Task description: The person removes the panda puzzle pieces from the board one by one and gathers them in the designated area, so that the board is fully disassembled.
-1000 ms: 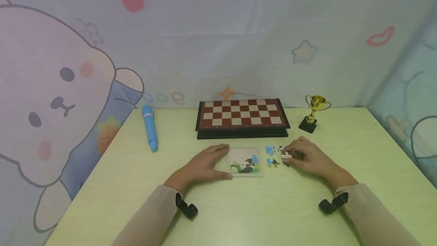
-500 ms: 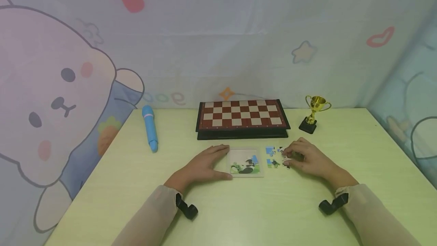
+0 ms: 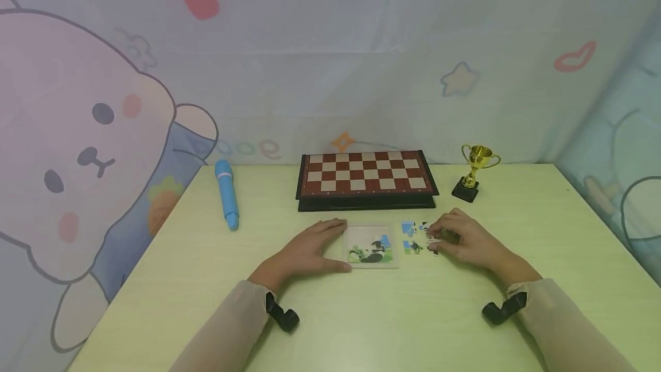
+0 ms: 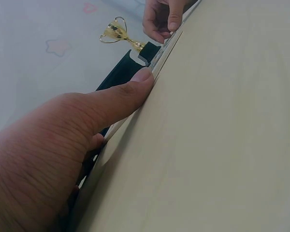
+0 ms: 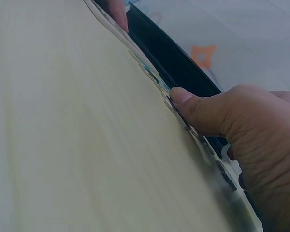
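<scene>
My left hand (image 3: 307,250) rests at the left side of a small square puzzle frame (image 3: 374,266). Its index finger touches the upper left corner and its thumb the lower left. Assembled panda pieces (image 3: 373,253) fill the frame's lower part and some of its right side; the upper left part shows bare backing. To the right lie loose jigsaw pieces, one blue piece (image 3: 408,228) above a green-and-blue piece (image 3: 412,247). My right hand (image 3: 467,240) pinches a black-and-white puzzle piece (image 3: 430,235) on the table, partly hidden by the fingers. In the right wrist view the thumb (image 5: 193,108) is low over the pieces.
Behind the frame lies a folded chessboard (image 3: 366,174) with a dark base. A gold trophy cup (image 3: 471,171) stands at the back right. At the back left is a blue microphone-shaped toy (image 3: 227,194). A printed cloth (image 3: 330,62) hangs behind the table.
The right hand's fingers have shifted slightly over the black-and-white puzzle piece, which now shows less between them. The left hand and the frame have stayed in place.
</scene>
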The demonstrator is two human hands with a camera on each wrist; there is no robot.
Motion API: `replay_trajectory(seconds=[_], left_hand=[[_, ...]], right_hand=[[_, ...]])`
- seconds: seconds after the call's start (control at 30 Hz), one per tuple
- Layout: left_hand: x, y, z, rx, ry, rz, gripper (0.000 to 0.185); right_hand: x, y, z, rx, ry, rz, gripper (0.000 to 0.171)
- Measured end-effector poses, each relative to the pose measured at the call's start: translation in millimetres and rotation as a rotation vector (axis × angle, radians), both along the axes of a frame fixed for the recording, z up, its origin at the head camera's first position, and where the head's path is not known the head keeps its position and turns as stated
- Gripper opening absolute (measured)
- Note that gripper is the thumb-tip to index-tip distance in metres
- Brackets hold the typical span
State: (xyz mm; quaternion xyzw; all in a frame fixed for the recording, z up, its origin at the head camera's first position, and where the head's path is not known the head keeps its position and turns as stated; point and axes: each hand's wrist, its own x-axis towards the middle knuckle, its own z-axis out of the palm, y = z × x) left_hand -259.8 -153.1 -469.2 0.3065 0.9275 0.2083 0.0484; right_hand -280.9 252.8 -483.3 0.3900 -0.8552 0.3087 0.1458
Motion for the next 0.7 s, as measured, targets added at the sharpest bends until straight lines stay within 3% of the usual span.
replay_trajectory(seconds=[0.5,0.7], left_hand=[[-0.2,1,0.8,0.001,0.011,-0.006,0.102],[-0.3,1,0.7,0.008,0.0,-0.006,0.102]], right_hand=[[-0.9,-6,0.4,-0.076,0.108,0.002,0.025],[2.4,-16,-0.3,-0.084,0.065,0.017,0.022]])
